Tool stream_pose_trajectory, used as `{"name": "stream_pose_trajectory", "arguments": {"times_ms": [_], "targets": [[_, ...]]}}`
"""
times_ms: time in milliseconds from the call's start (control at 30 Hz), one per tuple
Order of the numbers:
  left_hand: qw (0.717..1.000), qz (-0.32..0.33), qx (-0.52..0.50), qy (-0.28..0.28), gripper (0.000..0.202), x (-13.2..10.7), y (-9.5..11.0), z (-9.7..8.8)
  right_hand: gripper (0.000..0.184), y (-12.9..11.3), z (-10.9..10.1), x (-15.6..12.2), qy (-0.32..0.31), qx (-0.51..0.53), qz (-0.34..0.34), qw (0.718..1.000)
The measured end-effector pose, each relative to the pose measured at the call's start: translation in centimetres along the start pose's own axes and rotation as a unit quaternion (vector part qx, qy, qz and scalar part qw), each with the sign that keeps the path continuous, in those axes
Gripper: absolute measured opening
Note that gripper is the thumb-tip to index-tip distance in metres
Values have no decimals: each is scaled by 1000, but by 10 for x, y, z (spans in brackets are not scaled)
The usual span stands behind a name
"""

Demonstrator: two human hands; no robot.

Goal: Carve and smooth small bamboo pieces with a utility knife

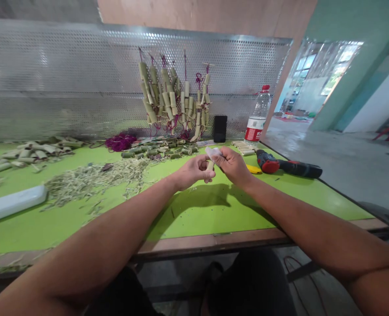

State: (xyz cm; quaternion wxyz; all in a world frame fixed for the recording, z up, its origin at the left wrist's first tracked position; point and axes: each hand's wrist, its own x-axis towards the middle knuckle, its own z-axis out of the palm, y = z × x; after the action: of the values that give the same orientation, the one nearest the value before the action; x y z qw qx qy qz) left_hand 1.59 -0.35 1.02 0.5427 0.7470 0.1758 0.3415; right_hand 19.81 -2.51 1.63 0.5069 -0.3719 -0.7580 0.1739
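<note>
The green worktop [188,224] fills the middle of the frame, with a metal panel [66,79] full of small holes across its upper part. Against that panel, at upper centre, hang bunches of tubes [173,102], apparently bamboo, tied with purple string; these look like the finished share of the work. A wide heap of shavings [95,177] at left of centre suggests much scraping or cutting is done. The pile of loose tubes [51,150] at the left edge is unstrung, so a good deal seems left.

Below that pile lies a long white box [15,202]. At right of centre stand a bottle [255,125] with a red label and, lower, a drill [268,162], lying on its side. The hands meet at the centre of the frame, both narrow: the left hand [194,170] pinches a small tube, the right hand [233,163] presses a white sheet to its upper end.

Behind them, darker green pieces [142,149] lie loose beside a tangle of purple string [120,141], neither yet tied up. A few short pale tubes [247,152] rest by the bottle, perhaps smoothed already. Smallest are the white sheet [213,152], paper or cloth, I cannot tell which, and the small tube [210,166] at centre, which seems midway through finishing.
</note>
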Motion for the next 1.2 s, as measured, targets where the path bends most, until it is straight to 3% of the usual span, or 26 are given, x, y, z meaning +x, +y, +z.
{"name": "stream_pose_trajectory", "arguments": {"times_ms": [133,300,433,567,700,833,967,1100,1200], "targets": [[1000,0,11,-2,47,0,0,1,39,-3,1,-2,-108,67,0,992],[999,19,-36,7,52,1,-4,3,44,-3,3,-1,-8,34,6,999],[999,24,-23,-2,45,0,-3,2,43,-2,4,-1,-72,61,15,995],[1000,4,-31,0,54,-1,0,3,45,0,2,1,27,-2,12,1000],[1000,-5,12,-2,46,-2,-1,3,38,1,1,1,-108,37,-6,993],[1000,-24,3,10,54,-2,-6,1,42,6,1,2,6,-28,6,1000],[999,-29,26,25,53,-2,-13,-1,34,11,5,-1,-112,-34,-10,993],[996,-66,52,28,51,-3,-18,-2,34,14,8,-2,-53,-70,20,996],[995,-69,66,24,50,-4,-22,-1,28,17,7,-2,-142,-49,9,989]]}}
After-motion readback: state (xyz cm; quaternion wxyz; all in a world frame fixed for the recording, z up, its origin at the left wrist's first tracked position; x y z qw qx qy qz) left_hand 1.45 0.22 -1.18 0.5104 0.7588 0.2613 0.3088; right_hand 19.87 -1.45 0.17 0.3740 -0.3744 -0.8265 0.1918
